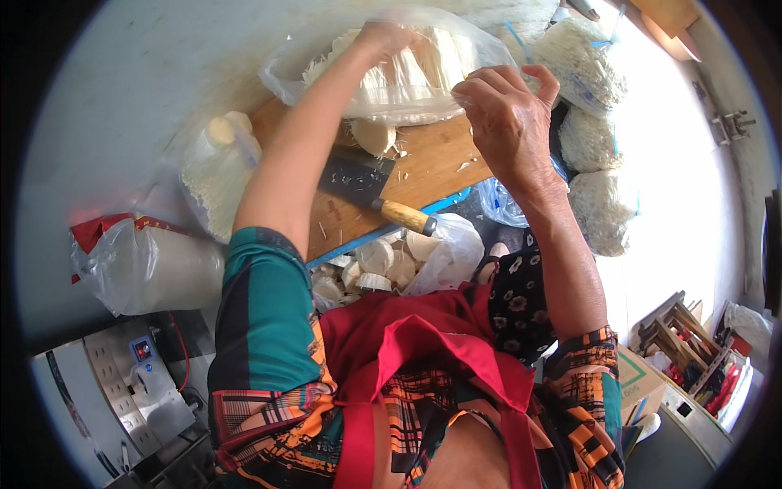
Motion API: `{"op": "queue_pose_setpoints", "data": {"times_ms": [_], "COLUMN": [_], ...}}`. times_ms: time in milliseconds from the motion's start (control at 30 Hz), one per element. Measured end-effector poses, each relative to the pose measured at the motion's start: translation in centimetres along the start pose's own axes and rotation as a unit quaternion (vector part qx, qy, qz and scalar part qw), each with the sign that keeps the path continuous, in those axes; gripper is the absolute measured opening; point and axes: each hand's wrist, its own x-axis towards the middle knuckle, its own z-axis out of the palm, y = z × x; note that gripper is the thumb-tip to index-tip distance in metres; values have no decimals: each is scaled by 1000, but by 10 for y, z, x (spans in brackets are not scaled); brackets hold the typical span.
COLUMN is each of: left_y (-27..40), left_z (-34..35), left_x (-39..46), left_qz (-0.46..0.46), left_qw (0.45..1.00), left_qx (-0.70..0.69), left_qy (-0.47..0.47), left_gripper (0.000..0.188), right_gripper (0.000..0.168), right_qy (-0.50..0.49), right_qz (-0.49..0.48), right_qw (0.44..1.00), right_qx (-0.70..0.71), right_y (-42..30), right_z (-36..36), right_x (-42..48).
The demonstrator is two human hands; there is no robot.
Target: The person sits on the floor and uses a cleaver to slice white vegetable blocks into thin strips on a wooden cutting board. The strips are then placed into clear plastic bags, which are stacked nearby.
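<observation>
A large clear plastic bag (pixel 403 110) holds pale bundles of what look like enoki mushrooms (pixel 443 58) at the far end of a wooden cutting board (pixel 434 150). My left hand (pixel 386 41) reaches over the bag's near rim and in among the bundles; its fingers are mostly hidden. With thumb and fingers pinched, my right hand (pixel 510 110) grips the right side of the bag's rim. Just below the bag, a cut mushroom base (pixel 374 136) rests on the board. A cleaver (pixel 360 177) lies flat there, its wooden handle (pixel 406 217) pointing toward me over the blue edge.
Cut mushroom stubs (pixel 376 260) fill a plastic bag below the board. Left are a bagged enoki bundle (pixel 214 177) and a large plastic-wrapped pack (pixel 156 266). Several filled bags (pixel 602 211) are stacked at right. A cardboard box (pixel 638 379) stands lower right.
</observation>
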Motion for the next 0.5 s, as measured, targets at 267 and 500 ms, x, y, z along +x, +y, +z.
{"op": "queue_pose_setpoints", "data": {"times_ms": [267, 500], "left_y": [-21, -7], "left_z": [-49, -4], "left_x": [-58, -58], "left_qz": [241, 5], "left_qw": [947, 977], "left_qx": [186, 207], "left_qy": [104, 41], "left_gripper": [42, 56], "right_gripper": [14, 15], "right_qy": [-1, 1], "right_qz": [1, -4], "right_qw": [1000, 1000], "right_qx": [4, 1], "right_y": [-5, -7], "right_z": [-1, 2], "right_x": [2, 3]}}
